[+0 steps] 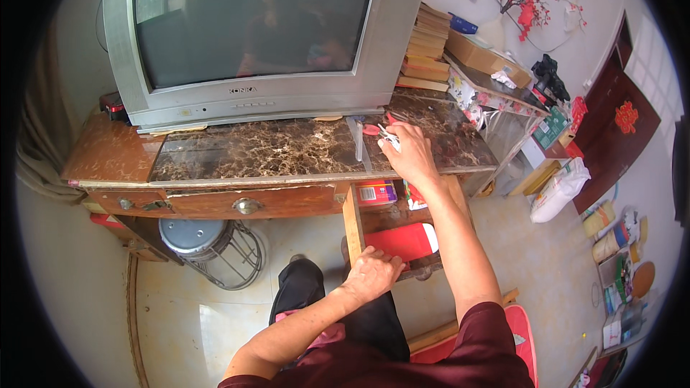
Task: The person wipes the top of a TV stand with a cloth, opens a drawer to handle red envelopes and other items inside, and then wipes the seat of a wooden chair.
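My right hand reaches over the dark marbled tabletop, its fingers closed on a small red-handled tool. A pale, shiny part of that tool shows by my fingertips; whether it is scissors or pliers I cannot tell. Beside it lies a clear plastic strip. Below, a wooden drawer stands pulled out, and my left hand is curled over its front edge near the left corner. Inside the drawer are a red packet with a white end, a purple-and-red box and another small red-and-white pack.
A large grey television fills the back of the wooden desk. A stack of books rises to its right. Under the desk is a round metal stool. A white sack and boxes stand to the right; a red-cushioned seat is close behind me.
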Demonstrator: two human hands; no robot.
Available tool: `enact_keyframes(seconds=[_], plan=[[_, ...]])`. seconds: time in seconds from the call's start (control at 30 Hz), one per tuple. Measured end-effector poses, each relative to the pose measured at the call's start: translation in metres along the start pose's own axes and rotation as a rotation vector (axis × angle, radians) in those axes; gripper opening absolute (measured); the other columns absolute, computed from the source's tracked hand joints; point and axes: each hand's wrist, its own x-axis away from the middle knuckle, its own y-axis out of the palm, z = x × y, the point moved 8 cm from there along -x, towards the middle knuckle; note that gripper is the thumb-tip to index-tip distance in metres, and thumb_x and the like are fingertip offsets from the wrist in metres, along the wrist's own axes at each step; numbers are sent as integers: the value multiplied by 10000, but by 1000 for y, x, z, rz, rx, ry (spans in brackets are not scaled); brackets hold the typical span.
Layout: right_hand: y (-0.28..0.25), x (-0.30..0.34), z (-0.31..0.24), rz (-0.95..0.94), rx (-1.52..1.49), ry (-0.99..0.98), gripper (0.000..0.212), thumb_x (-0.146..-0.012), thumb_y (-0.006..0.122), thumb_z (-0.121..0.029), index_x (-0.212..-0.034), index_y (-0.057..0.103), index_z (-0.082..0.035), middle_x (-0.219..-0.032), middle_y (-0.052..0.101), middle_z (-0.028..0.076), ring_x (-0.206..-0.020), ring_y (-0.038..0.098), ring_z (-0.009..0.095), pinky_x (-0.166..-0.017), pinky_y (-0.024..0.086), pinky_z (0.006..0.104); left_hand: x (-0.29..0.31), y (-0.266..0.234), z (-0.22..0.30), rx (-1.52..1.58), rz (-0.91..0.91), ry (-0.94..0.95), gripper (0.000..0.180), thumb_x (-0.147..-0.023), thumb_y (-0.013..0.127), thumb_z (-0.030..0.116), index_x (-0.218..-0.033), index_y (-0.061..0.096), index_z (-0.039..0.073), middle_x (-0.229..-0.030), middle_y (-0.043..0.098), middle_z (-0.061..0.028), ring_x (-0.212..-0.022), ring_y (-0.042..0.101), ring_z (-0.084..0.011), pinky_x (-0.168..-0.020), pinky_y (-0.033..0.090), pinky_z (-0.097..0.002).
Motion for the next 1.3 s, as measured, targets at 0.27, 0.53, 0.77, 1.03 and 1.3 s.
enact_keyframes(seconds=[0.27,0.53,0.77,1.03,1.3], plan=[[-17,30,-12,129,-15,-166,154,-823,633,-154,-934,585,-59,-987,608,84,-992,548,288,-830,400,426,-1,1,0,42,-25,-27,158,-838,608,207,-722,582,102,-676,595,-85,-674,608,-252,-709,460,-376],[-26,54,-10,316,70,-435,288,-728,730,-157,-950,578,-56,-972,585,76,-984,551,269,-857,395,423,-2,1,2,39,-18,-9,143,-827,617,197,-730,580,99,-674,592,-86,-672,607,-259,-689,459,-384],[-32,61,-15,229,40,-503,362,-700,749,-163,-1002,579,-58,-1022,576,83,-1012,548,270,-881,399,420,-1,-1,-1,36,-19,-23,130,-815,621,186,-729,584,96,-682,596,-86,-677,608,-259,-689,459,-382],[-59,81,-12,287,108,-495,343,-637,688,21,-950,554,-14,-957,568,113,-942,574,299,-810,476,409,-2,-5,-1,-4,35,-3,210,-862,605,234,-701,562,107,-636,598,-69,-651,607,-219,-695,441,-338],[-130,141,-14,286,46,-299,286,-694,662,45,-950,548,-10,-917,571,140,-863,587,315,-723,496,408,-3,-8,1,-27,28,14,190,-846,612,222,-705,568,102,-619,592,-67,-629,594,-222,-678,437,-341]])
